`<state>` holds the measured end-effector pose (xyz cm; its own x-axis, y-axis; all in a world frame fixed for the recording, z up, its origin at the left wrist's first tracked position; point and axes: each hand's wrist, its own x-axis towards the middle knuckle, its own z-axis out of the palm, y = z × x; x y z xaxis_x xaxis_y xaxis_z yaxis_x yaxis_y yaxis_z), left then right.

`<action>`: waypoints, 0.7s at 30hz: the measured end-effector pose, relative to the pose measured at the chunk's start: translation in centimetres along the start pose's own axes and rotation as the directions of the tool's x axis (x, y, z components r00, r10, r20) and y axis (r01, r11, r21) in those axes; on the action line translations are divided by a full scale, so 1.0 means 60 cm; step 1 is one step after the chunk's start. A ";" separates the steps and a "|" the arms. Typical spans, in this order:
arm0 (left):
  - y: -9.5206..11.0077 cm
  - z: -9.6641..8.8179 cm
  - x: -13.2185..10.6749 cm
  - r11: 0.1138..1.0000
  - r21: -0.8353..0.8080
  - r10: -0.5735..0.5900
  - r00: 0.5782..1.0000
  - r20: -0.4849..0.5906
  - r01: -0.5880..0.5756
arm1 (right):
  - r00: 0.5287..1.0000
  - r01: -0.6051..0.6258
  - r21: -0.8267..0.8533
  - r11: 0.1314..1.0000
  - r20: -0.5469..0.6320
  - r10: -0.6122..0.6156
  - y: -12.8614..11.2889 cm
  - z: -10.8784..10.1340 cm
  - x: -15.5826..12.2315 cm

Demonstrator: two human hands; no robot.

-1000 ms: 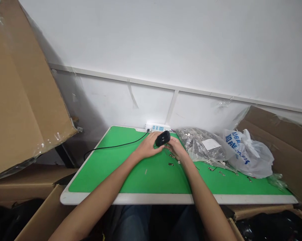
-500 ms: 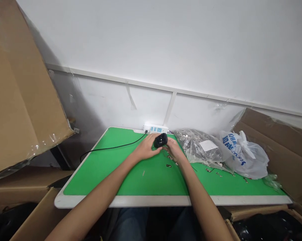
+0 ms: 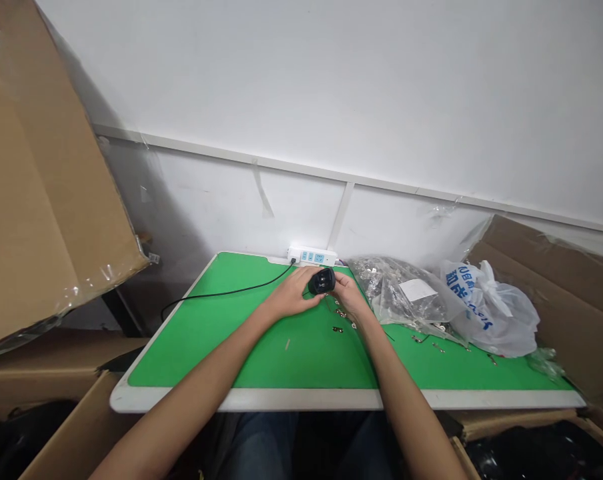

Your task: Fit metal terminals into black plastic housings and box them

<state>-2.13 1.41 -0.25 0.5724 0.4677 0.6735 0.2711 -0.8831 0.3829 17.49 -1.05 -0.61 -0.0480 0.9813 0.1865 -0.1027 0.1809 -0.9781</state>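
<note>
A black plastic housing [image 3: 322, 281], rounded and with a hollow end turned toward me, is held up over the green table mat [image 3: 191, 347]. My left hand [image 3: 295, 293] wraps round its left side, fingers behind it and thumb beneath. On its right side my right hand [image 3: 349, 293] grips with the fingertips, which are partly hidden behind the housing. Whether a small part is also between those fingertips I cannot tell. Small metal contact pieces [image 3: 337, 329] lie on the mat just below the hands.
A white power strip [image 3: 312, 256] with a black cable [image 3: 231, 292] stands against the wall. To the right are a clear bag of metal parts [image 3: 381, 280] and a tied white plastic bag [image 3: 501, 320]. Cardboard boxes [image 3: 56, 200] flank the table, with black parts [image 3: 536, 450] in one at lower right.
The black housing has tilted slightly in my hands, so its hollow end shows more openly. Both hands keep their hold in nearly the same place.
</note>
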 end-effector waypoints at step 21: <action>-0.016 0.031 0.003 0.891 -0.298 -0.373 0.927 -0.047 0.343 | 0.994 -0.087 -0.158 0.984 -0.078 0.075 -0.010 0.010 -0.007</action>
<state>-0.85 2.26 -1.65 0.3927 0.7642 0.5116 0.2068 -0.6154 0.7606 17.01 -1.60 -0.06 0.0222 0.9942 0.1049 0.0601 0.1034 -0.9928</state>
